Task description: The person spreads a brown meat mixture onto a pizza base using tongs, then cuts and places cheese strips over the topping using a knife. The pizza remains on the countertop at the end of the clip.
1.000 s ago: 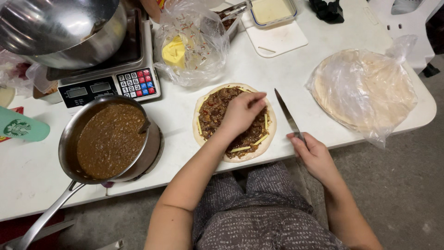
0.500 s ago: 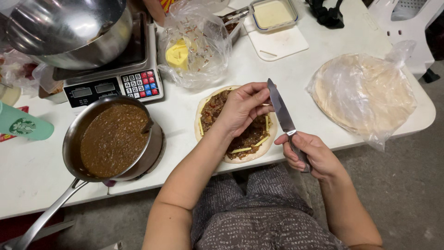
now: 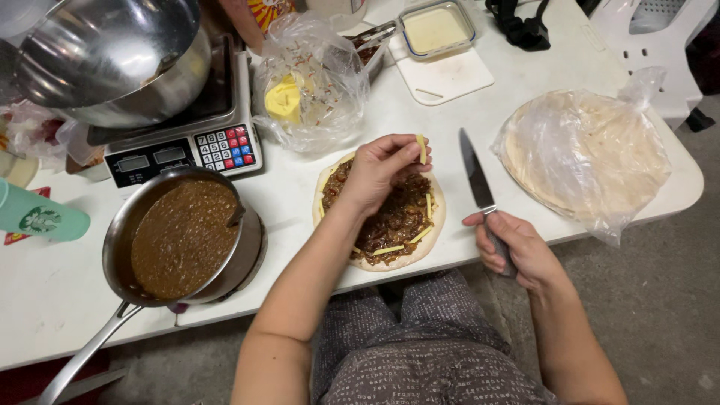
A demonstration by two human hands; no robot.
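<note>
The person was in the middle of dressing a flatbread (image 3: pixel 379 259) that lay flat on the white table (image 3: pixel 300 195), covered with a dark brown filling and a few pale cheese strips. The left hand (image 3: pixel 379 169) hovered over the far side of the flatbread, and its grip was closed in a pinch on one thin cheese strip (image 3: pixel 421 148), held upright between thumb and fingertips. The right hand (image 3: pixel 514 251) was at the near table edge, just to the right of the flatbread; its grip was wrapped fully around the handle of a kitchen knife (image 3: pixel 475 174), whose blade pointed away from the person and stood apart from the food. By my judgement, the step in hand was the laying of cheese on the filling, and the next move would ask only a gentle lowering and release of the strip onto a bare spot. A pan of brown sauce (image 3: pixel 182 234) sat to the left.
</note>
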